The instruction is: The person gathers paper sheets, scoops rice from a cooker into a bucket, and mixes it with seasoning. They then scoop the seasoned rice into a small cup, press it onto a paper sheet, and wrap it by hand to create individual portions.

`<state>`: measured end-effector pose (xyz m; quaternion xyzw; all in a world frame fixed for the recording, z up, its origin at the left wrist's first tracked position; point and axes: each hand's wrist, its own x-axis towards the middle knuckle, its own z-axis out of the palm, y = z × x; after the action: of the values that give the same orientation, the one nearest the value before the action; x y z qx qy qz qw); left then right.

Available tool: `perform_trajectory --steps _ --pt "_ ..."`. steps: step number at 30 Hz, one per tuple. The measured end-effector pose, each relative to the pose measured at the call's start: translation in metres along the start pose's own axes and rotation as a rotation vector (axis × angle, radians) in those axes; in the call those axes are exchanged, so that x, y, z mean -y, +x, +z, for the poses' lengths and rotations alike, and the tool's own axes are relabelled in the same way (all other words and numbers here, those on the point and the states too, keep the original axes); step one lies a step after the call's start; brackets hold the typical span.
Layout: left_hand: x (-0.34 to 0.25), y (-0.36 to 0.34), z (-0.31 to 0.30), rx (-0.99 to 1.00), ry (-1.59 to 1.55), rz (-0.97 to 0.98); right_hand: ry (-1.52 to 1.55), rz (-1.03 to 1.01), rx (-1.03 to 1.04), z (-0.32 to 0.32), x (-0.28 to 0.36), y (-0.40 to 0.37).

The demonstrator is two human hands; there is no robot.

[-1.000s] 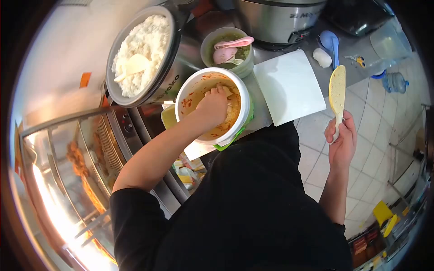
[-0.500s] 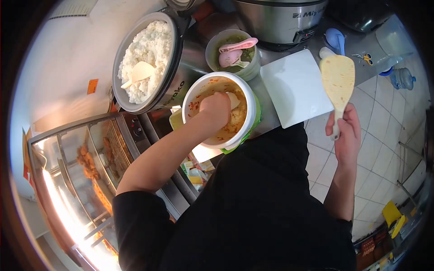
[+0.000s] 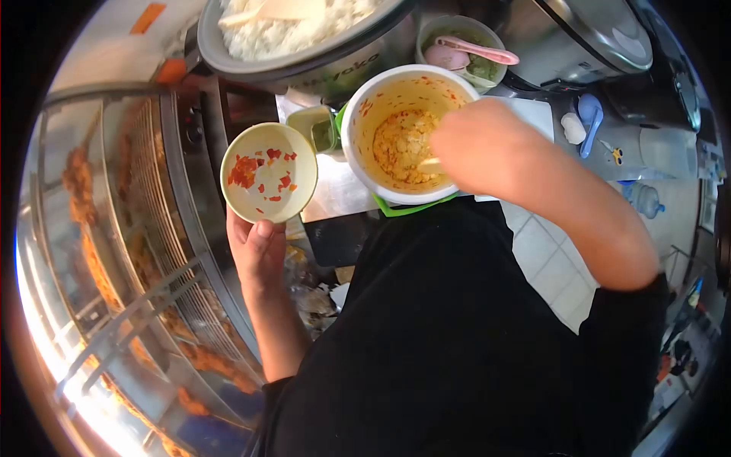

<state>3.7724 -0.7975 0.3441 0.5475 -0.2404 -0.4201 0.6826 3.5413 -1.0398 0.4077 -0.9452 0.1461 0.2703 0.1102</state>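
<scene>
Cramped kitchen counter point(image 3: 335, 194), rice cooker point(image 3: 335, 57) behind. Left hand point(image 3: 259, 247) cups small bowl point(image 3: 268, 171) from below, beside tub point(image 3: 347, 133). Bowl looks light, rigid, sauce-slick inside, so grip the outer wall. Right hand point(image 3: 472, 141) in tub, grip hidden, can't tell.

Small bowl point(image 3: 269, 172) glossy plastic; white bucket point(image 3: 356, 114) smooth plastic; rice cooker point(image 3: 586, 34) brushed metal.

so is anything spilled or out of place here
Nothing spilled: orange sauce streaks the inside wall of the white tub at the right hand, and red bits cling to the small bowl in the left hand.
</scene>
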Motion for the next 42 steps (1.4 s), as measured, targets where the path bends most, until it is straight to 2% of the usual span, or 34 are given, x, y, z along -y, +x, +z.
perform_trajectory --steps 2,5,8,10,11,13,14,15,17,21,23,24,27,28,29,31,32,34,35,37,40,41,42 --pt "0.019 -0.013 -0.008 -0.05 -0.231 -0.018 -0.182 -0.132 0.213 0.047 0.012 0.073" --pt "0.04 -0.027 -0.007 -0.099 -0.308 -0.028 -0.268 -0.185 0.249 0.087 -0.008 0.106" --pt "0.048 -0.04 -0.002 -0.113 -0.312 -0.09 -0.264 -0.141 0.196 0.079 -0.023 0.099" --pt "0.055 -0.041 -0.002 -0.086 -0.364 -0.112 -0.243 -0.019 0.217 0.042 -0.019 0.085" --pt "0.054 -0.039 -0.001 -0.071 -0.39 -0.122 -0.264 -0.026 0.225 0.028 -0.017 0.084" --pt "0.06 -0.035 -0.005 -0.052 -0.405 -0.14 -0.115 0.134 0.21 0.008 -0.017 0.086" --pt "0.062 -0.032 -0.004 -0.048 -0.418 -0.151 0.048 0.143 0.186 0.007 -0.019 0.092" --pt "0.064 -0.027 -0.003 -0.038 -0.429 -0.167 0.047 0.147 0.184 0.019 -0.018 0.102" --pt "0.066 -0.02 -0.004 -0.006 -0.422 -0.186 0.034 0.04 0.312 0.05 -0.01 0.124" --pt "0.065 -0.008 -0.008 0.023 -0.443 -0.239 -0.091 0.077 0.388 0.044 -0.007 0.133" --pt "0.058 -0.005 -0.008 0.039 -0.358 -0.293 -0.075 0.266 0.262 0.025 -0.013 0.12" --pt "0.06 -0.003 -0.009 0.056 -0.353 -0.317 -0.074 0.28 0.235 0.013 -0.011 0.11" --pt "0.07 -0.002 -0.006 0.118 -0.378 -0.347 -0.032 0.366 0.279 0.043 -0.024 0.116" --pt "0.077 -0.002 -0.005 0.134 -0.384 -0.358 -0.022 0.374 0.188 0.077 -0.035 0.118" --pt "0.079 0.002 -0.001 0.143 -0.389 -0.356 -0.026 0.384 0.187 0.081 -0.036 0.114" --pt "0.083 0.005 0.008 0.123 -0.431 -0.385 0.187 0.213 0.131 0.085 -0.028 0.105" --pt "0.084 0.005 0.012 0.112 -0.435 -0.387 0.191 0.213 0.139 0.086 -0.023 0.101" --pt "0.086 0.004 0.015 0.119 -0.456 -0.406 0.318 -0.017 0.097 0.081 -0.015 0.09" --pt "0.088 0.006 0.015 0.116 -0.474 -0.409 0.328 -0.003 0.087 0.07 -0.019 0.088" --pt "0.091 0.006 0.011 0.124 -0.469 -0.416 0.401 -0.066 0.281 0.049 -0.028 0.09" --pt "0.098 0.004 0.006 0.062 -0.471 -0.434 0.271 0.014 0.348 0.084 -0.028 0.103" --pt "0.097 0.005 0.007 0.077 -0.464 -0.429 0.274 0.024 0.335 0.082 -0.027 0.099" --pt "0.095 0.007 0.007 0.1 -0.461 -0.397 0.227 0.054 0.182 0.079 -0.025 0.096"
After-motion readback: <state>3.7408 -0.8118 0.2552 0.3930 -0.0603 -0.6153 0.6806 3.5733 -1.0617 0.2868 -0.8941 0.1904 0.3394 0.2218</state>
